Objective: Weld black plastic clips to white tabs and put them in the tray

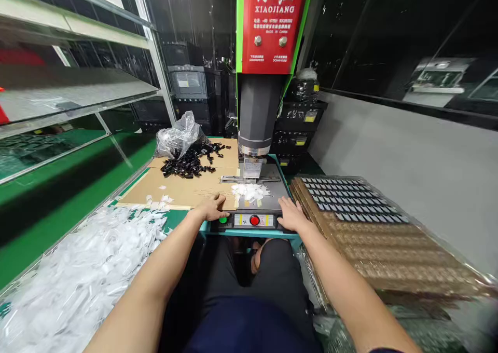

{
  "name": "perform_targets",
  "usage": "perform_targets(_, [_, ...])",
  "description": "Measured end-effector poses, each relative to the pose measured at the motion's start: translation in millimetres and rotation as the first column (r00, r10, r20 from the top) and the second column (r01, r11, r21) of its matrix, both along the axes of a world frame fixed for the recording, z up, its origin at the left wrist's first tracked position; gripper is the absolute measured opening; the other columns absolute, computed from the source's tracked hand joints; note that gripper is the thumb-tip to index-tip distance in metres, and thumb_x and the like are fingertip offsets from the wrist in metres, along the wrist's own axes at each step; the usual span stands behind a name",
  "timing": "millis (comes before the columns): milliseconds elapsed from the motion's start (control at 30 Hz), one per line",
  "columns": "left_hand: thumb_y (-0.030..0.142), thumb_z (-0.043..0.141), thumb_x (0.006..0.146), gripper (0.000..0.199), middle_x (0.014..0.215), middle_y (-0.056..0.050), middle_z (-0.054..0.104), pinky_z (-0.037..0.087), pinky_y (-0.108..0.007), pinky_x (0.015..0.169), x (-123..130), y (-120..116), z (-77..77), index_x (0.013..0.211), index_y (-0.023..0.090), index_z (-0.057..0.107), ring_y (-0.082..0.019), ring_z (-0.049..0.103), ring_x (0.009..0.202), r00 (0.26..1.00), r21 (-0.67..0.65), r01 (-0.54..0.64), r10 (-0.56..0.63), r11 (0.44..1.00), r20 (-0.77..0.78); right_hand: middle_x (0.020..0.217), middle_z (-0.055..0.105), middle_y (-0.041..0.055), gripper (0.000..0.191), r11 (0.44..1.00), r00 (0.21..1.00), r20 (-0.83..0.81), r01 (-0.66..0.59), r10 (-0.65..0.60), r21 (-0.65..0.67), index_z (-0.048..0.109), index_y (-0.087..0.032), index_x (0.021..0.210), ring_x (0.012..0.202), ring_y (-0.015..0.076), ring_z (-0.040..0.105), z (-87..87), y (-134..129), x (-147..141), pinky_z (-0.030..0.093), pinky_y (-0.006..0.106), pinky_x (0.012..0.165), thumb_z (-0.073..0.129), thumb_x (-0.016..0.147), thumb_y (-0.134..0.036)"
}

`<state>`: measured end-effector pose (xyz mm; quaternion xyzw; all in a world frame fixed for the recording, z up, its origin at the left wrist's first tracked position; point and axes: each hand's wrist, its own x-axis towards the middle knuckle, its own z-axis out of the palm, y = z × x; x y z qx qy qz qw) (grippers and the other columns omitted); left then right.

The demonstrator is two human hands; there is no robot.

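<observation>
My left hand (212,207) rests at the left end of the machine's front panel, fingers apart, beside a green button (223,220). On the panel's right end lies my right hand (291,214), its fingers spread and nothing in it. A red button (254,220) sits between the two hands. Behind the panel, a pile of small white pieces (249,191) lies on the grey machine base (274,188). Above it hangs the machine's metal head (252,167), under a dark column (259,109).
Black parts (189,163) and a plastic bag (181,135) lie on cardboard (171,189) at the back left. White pieces (89,270) cover the left table. Stacked brown trays (373,244) with rows of dark parts (354,200) stand on the right.
</observation>
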<state>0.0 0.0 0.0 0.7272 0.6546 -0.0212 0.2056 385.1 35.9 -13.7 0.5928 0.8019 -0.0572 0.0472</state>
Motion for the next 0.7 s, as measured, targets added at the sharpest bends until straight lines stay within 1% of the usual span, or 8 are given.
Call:
perform_targets(100, [0.076,0.062,0.087,0.108,0.183,-0.018,0.012,0.025,-0.051,0.133,2,-2,0.6,0.174,0.021,0.028,-0.042,0.020,0.168,1.000,0.011,0.005,-0.005,1.000,-0.003,0.181,0.022,0.0159,0.090,1.000,1.000,-0.029,0.003,-0.003,0.003,0.031,-0.016,0.173,0.169,0.0360,0.017,-1.9,3,1,0.008,0.059,0.135,0.067,0.091,-0.032])
perform_targets(233, [0.076,0.064,0.086,0.108,0.182,-0.021,0.017,0.024,-0.052,0.133,0,1,2.1,0.173,0.019,0.034,-0.043,0.019,0.168,0.999,0.025,0.033,-0.032,0.999,-0.029,0.180,0.026,0.0143,0.082,1.000,0.998,-0.069,0.005,-0.006,-0.010,0.037,-0.020,0.170,0.168,0.0346,0.021,-0.4,8,6,0.007,0.061,0.135,0.066,0.095,-0.035])
perform_targets(300, [0.075,0.067,0.085,0.102,0.179,-0.022,0.028,0.029,-0.052,0.131,-3,9,4.9,0.168,0.020,0.044,-0.044,0.029,0.164,0.999,0.017,0.042,-0.042,0.999,-0.028,0.177,0.034,0.0152,0.072,1.000,0.995,-0.097,0.013,-0.015,-0.022,0.046,-0.021,0.165,0.165,0.0353,0.029,4.8,15,7,0.011,0.062,0.134,0.065,0.097,-0.037])
perform_targets(333, [0.074,0.068,0.085,0.095,0.176,-0.021,0.035,0.032,-0.052,0.130,-3,16,6.8,0.163,0.021,0.052,-0.044,0.035,0.162,0.999,0.020,0.051,-0.051,0.998,-0.015,0.173,0.042,0.0163,0.066,1.000,0.992,-0.123,0.019,-0.022,-0.019,0.052,-0.020,0.161,0.162,0.0359,0.035,8.5,21,6,0.016,0.062,0.133,0.065,0.098,-0.037])
perform_targets(400, [0.069,0.068,0.089,0.077,0.168,-0.018,0.049,0.037,-0.050,0.127,-1,34,10.9,0.150,0.023,0.065,-0.041,0.047,0.154,0.996,0.076,0.071,-0.074,0.995,0.045,0.161,0.057,0.0178,0.056,0.999,0.978,-0.205,0.043,-0.039,0.019,0.060,-0.019,0.152,0.152,0.0363,0.049,17.1,36,-2,0.030,0.058,0.128,0.064,0.100,-0.037])
perform_targets(500, [0.056,0.066,0.095,0.061,0.157,-0.016,0.060,0.043,-0.046,0.123,14,70,14.1,0.146,0.021,0.066,-0.036,0.056,0.146,0.981,0.255,0.009,-0.058,0.967,0.186,0.148,0.067,0.0165,0.051,0.988,0.917,-0.397,0.088,-0.030,0.129,0.062,-0.018,0.148,0.139,0.0328,0.060,27.7,67,-29,0.045,0.047,0.117,0.065,0.100,-0.033])
perform_targets(600, [0.047,0.068,0.098,0.061,0.149,-0.018,0.065,0.045,-0.047,0.120,40,108,11.1,0.149,0.016,0.062,-0.035,0.058,0.142,0.951,0.392,-0.109,-0.019,0.914,0.308,0.137,0.072,0.0140,0.051,0.979,0.814,-0.580,0.131,-0.016,0.157,0.061,-0.020,0.147,0.125,0.0265,0.068,29.9,100,-67,0.051,0.038,0.107,0.070,0.097,-0.029])
perform_targets(700, [0.040,0.074,0.096,0.054,0.137,-0.018,0.071,0.048,-0.048,0.114,62,139,4.6,0.144,0.015,0.066,-0.036,0.063,0.132,0.935,0.472,-0.124,-0.057,0.873,0.351,0.118,0.076,0.0122,0.048,0.980,0.769,-0.638,0.161,-0.047,0.121,0.063,-0.020,0.138,0.112,0.0258,0.071,23.3,128,-99,0.054,0.036,0.097,0.076,0.093,-0.031])
